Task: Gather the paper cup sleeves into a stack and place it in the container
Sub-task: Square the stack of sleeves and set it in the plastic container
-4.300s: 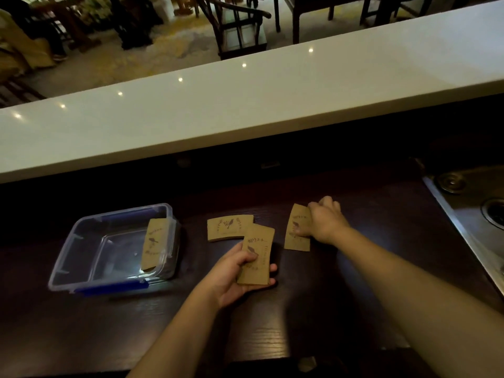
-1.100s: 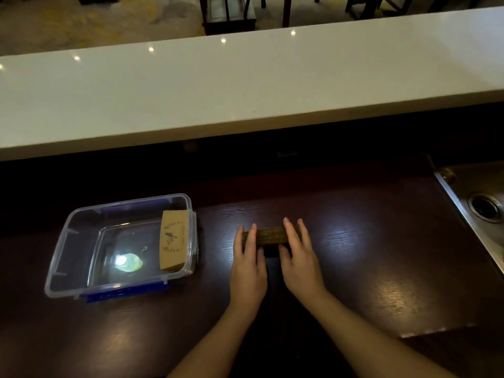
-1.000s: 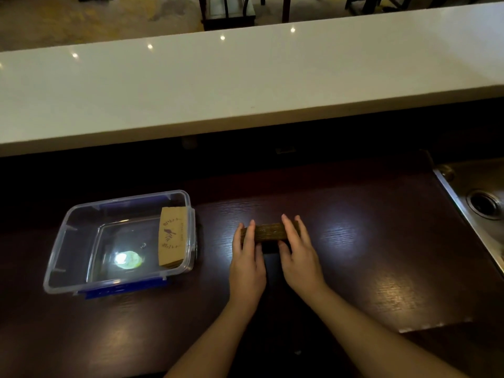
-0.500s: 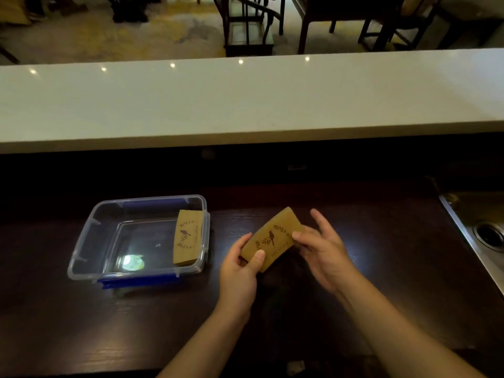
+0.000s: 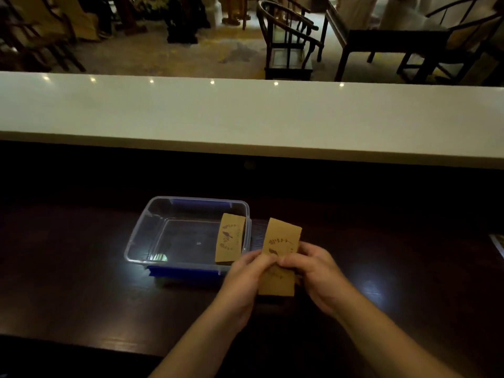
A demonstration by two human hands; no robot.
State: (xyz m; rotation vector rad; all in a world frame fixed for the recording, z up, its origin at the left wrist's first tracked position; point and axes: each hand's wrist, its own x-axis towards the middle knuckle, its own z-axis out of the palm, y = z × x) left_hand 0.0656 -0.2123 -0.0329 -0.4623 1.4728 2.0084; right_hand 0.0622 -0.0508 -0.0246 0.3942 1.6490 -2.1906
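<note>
Both hands hold a stack of brown paper cup sleeves (image 5: pixel 282 241), upright with its printed face toward me, just right of the container. My left hand (image 5: pixel 246 279) grips its left edge and my right hand (image 5: pixel 313 271) grips its right edge. The clear plastic container (image 5: pixel 141 241) with blue clips sits on the dark counter. Another brown sleeve (image 5: pixel 230 238) leans against the container's inner right wall.
A long white bar top (image 5: pixel 245 115) runs across behind the dark wooden counter (image 5: pixel 81 282). A metal sink edge (image 5: pixel 497 245) shows at the far right. Chairs and a table stand in the room beyond.
The stack was squared flat on the counter under both hands, then lifted. It has turned from tilted to upright and moved closer to the container, with both hands now gripping it.
</note>
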